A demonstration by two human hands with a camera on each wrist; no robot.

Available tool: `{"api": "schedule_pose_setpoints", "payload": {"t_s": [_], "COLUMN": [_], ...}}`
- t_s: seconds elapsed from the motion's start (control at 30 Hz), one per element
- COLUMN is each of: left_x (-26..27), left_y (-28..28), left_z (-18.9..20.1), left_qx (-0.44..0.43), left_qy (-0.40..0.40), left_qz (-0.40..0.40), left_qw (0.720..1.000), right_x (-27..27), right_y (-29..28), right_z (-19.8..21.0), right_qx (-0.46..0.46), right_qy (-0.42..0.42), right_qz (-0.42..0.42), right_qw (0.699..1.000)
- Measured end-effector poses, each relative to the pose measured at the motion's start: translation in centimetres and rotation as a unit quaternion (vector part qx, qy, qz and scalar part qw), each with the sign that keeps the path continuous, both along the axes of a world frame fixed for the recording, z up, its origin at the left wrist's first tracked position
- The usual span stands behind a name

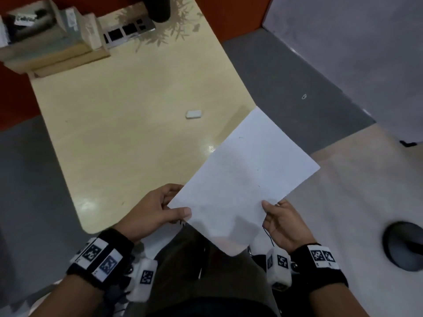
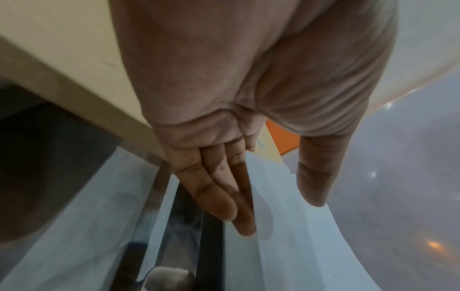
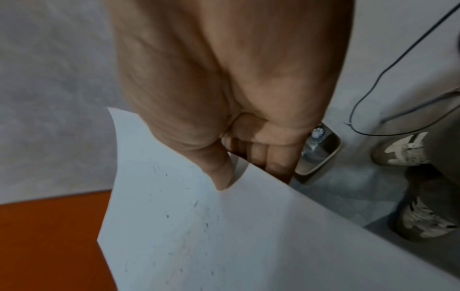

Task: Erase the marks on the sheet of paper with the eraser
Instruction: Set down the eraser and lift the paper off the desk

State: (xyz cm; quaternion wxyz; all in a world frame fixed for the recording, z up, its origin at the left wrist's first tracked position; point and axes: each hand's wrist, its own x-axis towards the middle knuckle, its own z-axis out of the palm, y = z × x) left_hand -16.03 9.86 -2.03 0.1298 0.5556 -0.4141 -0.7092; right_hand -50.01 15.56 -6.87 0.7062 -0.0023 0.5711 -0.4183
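Observation:
I hold a white sheet of paper [image 1: 245, 179] in the air off the table's near right corner, over my lap and the floor. My left hand [image 1: 169, 209] pinches its left edge, thumb on top and fingers under. My right hand [image 1: 272, 213] pinches the near right edge the same way. In the right wrist view the paper [image 3: 224, 236] carries small dark specks and faint strokes, with my right hand [image 3: 239, 177] at its edge. The left wrist view shows the paper [image 2: 286, 226] between thumb and fingers of my left hand [image 2: 281, 212]. A small white eraser [image 1: 193, 114] lies on the table, beyond both hands.
The pale wooden table [image 1: 128, 124] has cardboard boxes [image 1: 45, 44] and a grey tray [image 1: 128, 30] at its far end. A white wall panel [image 1: 354, 53] stands to the right. A dark round floor fitting [image 1: 405, 248] is at the right. My shoes [image 3: 403, 151] stand below.

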Motion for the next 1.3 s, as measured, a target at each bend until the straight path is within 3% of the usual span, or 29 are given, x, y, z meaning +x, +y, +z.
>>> {"api": "schedule_pose_setpoints", "payload": {"t_s": [0.33,0.47,0.77,1.17,1.3], "left_x": [-5.5,-8.1,-10.3,-7.9,-7.6], "left_y": [2.6,2.8,3.9,1.7,1.1], "left_z": [-5.2,-8.4,-15.4,-21.8,-26.8], "left_qx": [0.102,0.114,0.102,0.189,0.105], "left_qy": [0.095,0.109,0.058,-0.109,-0.166], "left_qz": [0.025,0.052,0.113,0.146,0.127], "left_qw": [0.990,0.986,0.987,0.965,0.972], "right_x": [-0.1,0.3,1.5,1.2,0.5], "right_y": [4.8,5.7,6.1,3.5,2.4], "right_z": [-4.2,-6.1,-11.2,-21.0,-24.1], "right_qx": [0.076,0.104,0.168,0.217,0.220], "right_qy": [-0.005,-0.011,0.005,-0.009,-0.017], "right_qz": [-0.148,-0.171,-0.171,-0.088,-0.068], "right_qw": [0.986,0.980,0.971,0.972,0.973]}}
